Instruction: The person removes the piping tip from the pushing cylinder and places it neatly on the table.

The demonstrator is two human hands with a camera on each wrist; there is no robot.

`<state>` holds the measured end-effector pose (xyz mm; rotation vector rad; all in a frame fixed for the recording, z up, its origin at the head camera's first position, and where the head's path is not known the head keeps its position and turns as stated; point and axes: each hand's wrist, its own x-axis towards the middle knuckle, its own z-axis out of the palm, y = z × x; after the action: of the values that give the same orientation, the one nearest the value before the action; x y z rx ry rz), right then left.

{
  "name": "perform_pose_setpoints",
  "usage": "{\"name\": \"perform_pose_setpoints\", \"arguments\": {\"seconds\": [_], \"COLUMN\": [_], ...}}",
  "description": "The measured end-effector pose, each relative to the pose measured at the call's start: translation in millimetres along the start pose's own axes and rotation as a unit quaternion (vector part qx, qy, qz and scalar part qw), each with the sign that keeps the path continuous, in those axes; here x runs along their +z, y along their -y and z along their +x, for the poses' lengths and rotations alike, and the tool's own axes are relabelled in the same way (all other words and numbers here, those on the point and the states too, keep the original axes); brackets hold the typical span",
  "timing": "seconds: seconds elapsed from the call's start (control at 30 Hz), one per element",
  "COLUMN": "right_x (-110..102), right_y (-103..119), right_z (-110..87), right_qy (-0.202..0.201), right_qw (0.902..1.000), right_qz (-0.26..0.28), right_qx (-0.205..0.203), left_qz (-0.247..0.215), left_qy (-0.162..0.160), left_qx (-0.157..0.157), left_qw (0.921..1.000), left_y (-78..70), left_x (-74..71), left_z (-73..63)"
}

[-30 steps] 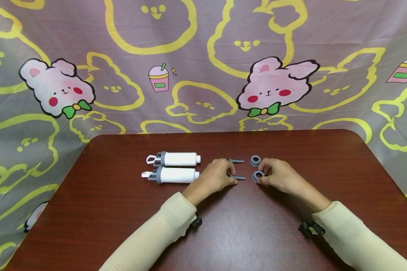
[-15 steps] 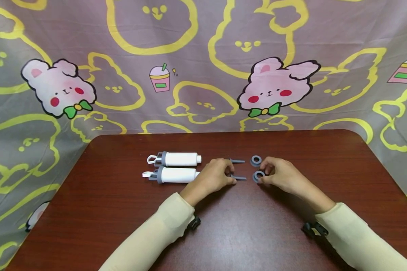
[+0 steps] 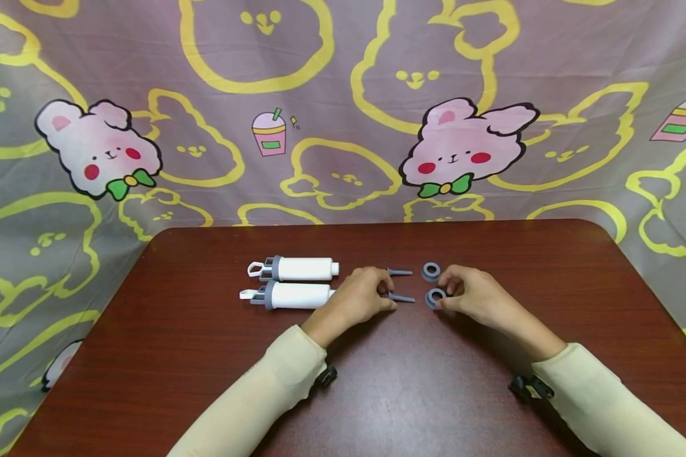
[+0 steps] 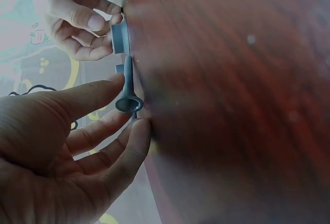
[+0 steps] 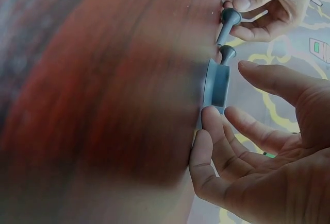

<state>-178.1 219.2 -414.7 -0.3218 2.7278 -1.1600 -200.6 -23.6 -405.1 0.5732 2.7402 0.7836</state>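
Note:
My left hand (image 3: 363,298) hovers around the flared end of the nearer grey tapered nozzle (image 3: 403,299), fingers loosely bent. In the left wrist view, thumb and fingertips lie close about that nozzle's cup-shaped end (image 4: 129,104); contact is hard to tell. A second, similar nozzle (image 3: 401,272) lies behind it. Beside the nearer grey flanged ring (image 3: 428,302) is my right hand (image 3: 480,295). The right wrist view has its thumb apart from the ring (image 5: 220,86), with a fingertip close to the ring's edge. Another grey ring (image 3: 430,279) sits farther back.
Two white syringe-like tubes lie left of my left hand, a far one (image 3: 305,269) and a near one (image 3: 297,296), with grey collars and white handles. The nearer tube's tip is partly hidden by the hand. Behind the brown table (image 3: 411,393) hangs a patterned cloth (image 3: 331,76).
Both hands stay almost still. The right hand shifts very slightly to the right after the first frame; nozzles, rings and tubes keep their places on the table.

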Motion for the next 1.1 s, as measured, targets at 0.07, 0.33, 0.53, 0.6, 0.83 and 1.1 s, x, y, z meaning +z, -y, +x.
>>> {"name": "perform_pose_setpoints", "arguments": {"seconds": [0.07, 0.33, 0.53, 0.6, 0.83, 1.1], "right_x": [0.0, -0.8, -0.9, -0.9, -0.9, -0.7], "right_y": [-0.1, 0.1, -0.2, -0.2, -0.1, -0.1], "right_z": [-0.2, -0.5, -0.5, -0.6, -0.6, -0.8], "right_qy": [0.001, 0.003, 0.004, 0.005, 0.006, 0.004], "right_qw": [1.0000, 1.0000, 1.0000, 1.0000, 1.0000, 1.0000], "right_qz": [0.001, 0.002, 0.005, 0.007, 0.008, 0.008], "right_qx": [0.000, -0.002, -0.002, -0.001, 0.000, -0.001], "left_qz": [-0.001, 0.000, -0.004, -0.005, -0.007, -0.007], "left_qy": [0.001, 0.002, 0.003, 0.002, 0.002, 0.001], "left_qx": [0.001, 0.001, -0.001, -0.001, 0.000, 0.001], "left_qw": [1.0000, 1.0000, 1.0000, 1.0000, 1.0000, 1.0000], "left_y": [0.4, 1.3, 1.2, 1.3, 1.7, 1.9], "left_x": [-0.2, -0.5, -0.6, -0.8, -0.3, 0.2], "left_z": [0.0, 0.7, 0.7, 0.6, 0.8, 1.4]}}
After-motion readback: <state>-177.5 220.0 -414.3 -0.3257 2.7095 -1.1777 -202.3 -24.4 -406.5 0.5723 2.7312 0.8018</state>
